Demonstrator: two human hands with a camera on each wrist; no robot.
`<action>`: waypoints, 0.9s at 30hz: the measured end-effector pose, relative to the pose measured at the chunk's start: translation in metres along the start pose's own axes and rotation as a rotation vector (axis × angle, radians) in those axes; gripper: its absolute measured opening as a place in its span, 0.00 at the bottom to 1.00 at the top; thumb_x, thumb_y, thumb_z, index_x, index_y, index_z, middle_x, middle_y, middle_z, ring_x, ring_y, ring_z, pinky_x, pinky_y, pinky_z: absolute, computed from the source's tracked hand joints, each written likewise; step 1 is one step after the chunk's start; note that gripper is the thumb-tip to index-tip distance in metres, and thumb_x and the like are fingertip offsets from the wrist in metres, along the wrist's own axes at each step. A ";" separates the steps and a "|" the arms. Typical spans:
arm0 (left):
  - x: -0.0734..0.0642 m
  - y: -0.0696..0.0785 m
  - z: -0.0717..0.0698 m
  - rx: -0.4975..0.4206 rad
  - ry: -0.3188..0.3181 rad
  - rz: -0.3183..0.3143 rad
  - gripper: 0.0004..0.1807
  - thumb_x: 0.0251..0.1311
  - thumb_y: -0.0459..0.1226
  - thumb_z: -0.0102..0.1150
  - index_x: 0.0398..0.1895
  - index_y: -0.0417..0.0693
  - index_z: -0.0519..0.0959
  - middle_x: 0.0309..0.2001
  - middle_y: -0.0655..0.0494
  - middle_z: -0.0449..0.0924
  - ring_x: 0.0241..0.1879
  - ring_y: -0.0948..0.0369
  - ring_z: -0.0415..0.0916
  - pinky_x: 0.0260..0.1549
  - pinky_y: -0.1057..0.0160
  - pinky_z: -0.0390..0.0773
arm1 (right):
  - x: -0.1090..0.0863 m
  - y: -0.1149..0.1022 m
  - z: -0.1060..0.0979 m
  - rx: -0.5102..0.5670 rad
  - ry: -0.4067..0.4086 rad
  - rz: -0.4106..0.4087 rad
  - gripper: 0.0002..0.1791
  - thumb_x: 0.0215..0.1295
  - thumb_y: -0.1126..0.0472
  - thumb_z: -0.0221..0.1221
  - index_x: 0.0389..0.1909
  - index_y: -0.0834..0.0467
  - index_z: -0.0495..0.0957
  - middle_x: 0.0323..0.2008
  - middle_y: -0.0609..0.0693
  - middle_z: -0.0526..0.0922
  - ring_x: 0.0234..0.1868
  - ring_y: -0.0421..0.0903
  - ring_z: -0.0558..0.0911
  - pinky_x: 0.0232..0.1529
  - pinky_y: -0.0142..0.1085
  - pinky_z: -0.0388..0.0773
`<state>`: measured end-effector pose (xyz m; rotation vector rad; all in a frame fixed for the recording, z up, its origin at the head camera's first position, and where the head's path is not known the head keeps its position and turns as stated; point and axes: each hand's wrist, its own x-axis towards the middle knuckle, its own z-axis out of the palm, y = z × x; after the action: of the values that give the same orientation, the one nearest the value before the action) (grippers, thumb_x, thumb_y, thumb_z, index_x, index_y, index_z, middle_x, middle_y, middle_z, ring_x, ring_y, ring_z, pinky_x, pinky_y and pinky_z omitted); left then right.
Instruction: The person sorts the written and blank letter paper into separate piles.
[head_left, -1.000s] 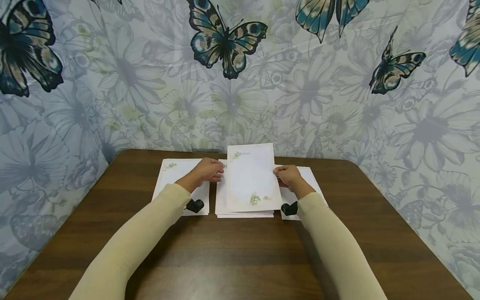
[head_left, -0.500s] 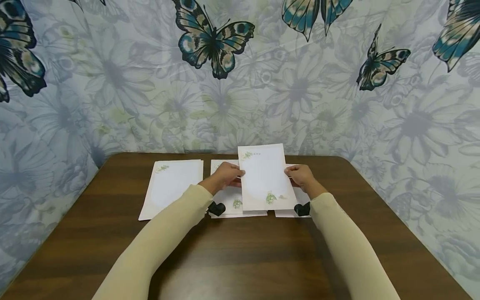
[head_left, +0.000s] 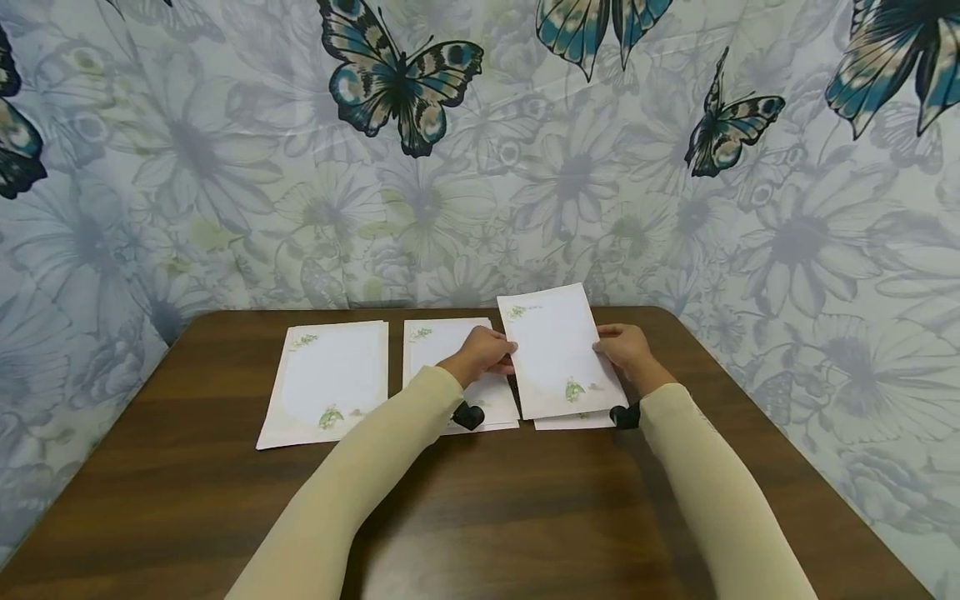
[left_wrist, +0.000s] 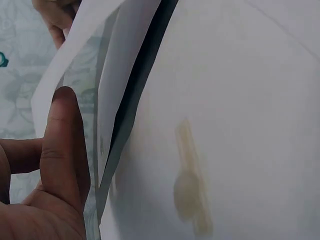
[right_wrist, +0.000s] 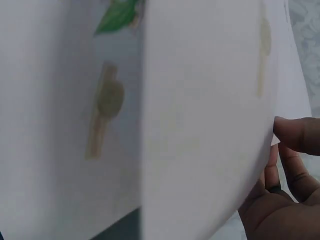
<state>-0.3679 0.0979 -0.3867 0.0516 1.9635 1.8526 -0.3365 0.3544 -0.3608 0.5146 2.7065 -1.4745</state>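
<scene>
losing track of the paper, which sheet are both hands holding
The sheet raised over the rightmost paper, pinched at both sides; the left stack and middle stack lie on the table.

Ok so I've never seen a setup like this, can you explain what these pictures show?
There's no machine: a person works with a bare left hand and right hand. The wide picture comes from a head-worn camera; the two close-ups come from a camera on each wrist.

On the brown table lie white papers with green leafy prints: a left pile, a middle pile partly hidden by the left arm, and more paper on the right. Above that, both hands hold a printed sheet by its side edges.
</scene>
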 end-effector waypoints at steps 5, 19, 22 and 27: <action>0.003 0.001 0.015 -0.017 -0.035 0.005 0.16 0.66 0.28 0.55 0.56 0.29 0.75 0.37 0.47 0.72 0.27 0.60 0.76 0.37 0.62 0.88 | 0.003 0.012 -0.010 -0.069 0.036 0.015 0.26 0.65 0.66 0.58 0.65 0.65 0.71 0.65 0.66 0.70 0.56 0.55 0.76 0.50 0.39 0.80; 0.001 0.002 0.026 -0.020 -0.052 -0.051 0.02 0.65 0.26 0.55 0.37 0.33 0.74 0.30 0.46 0.72 0.25 0.57 0.77 0.34 0.61 0.89 | -0.001 0.025 -0.016 -0.175 0.055 0.033 0.23 0.67 0.59 0.58 0.61 0.65 0.75 0.61 0.66 0.73 0.53 0.56 0.77 0.49 0.41 0.80; 0.001 0.000 0.025 -0.008 -0.048 -0.054 0.03 0.65 0.27 0.56 0.38 0.32 0.75 0.32 0.46 0.72 0.25 0.57 0.78 0.33 0.61 0.89 | -0.003 0.027 -0.016 -0.183 0.040 0.038 0.23 0.68 0.57 0.57 0.60 0.64 0.76 0.62 0.66 0.73 0.56 0.57 0.76 0.53 0.44 0.80; 0.002 0.001 0.023 -0.004 -0.061 -0.064 0.06 0.65 0.29 0.56 0.38 0.30 0.77 0.32 0.44 0.75 0.24 0.56 0.80 0.34 0.60 0.89 | -0.002 0.027 -0.016 -0.189 0.049 0.031 0.23 0.68 0.56 0.56 0.59 0.63 0.77 0.61 0.65 0.75 0.56 0.57 0.77 0.52 0.43 0.81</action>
<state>-0.3622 0.1203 -0.3867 0.0430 1.8980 1.7938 -0.3242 0.3807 -0.3733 0.5867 2.8221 -1.1981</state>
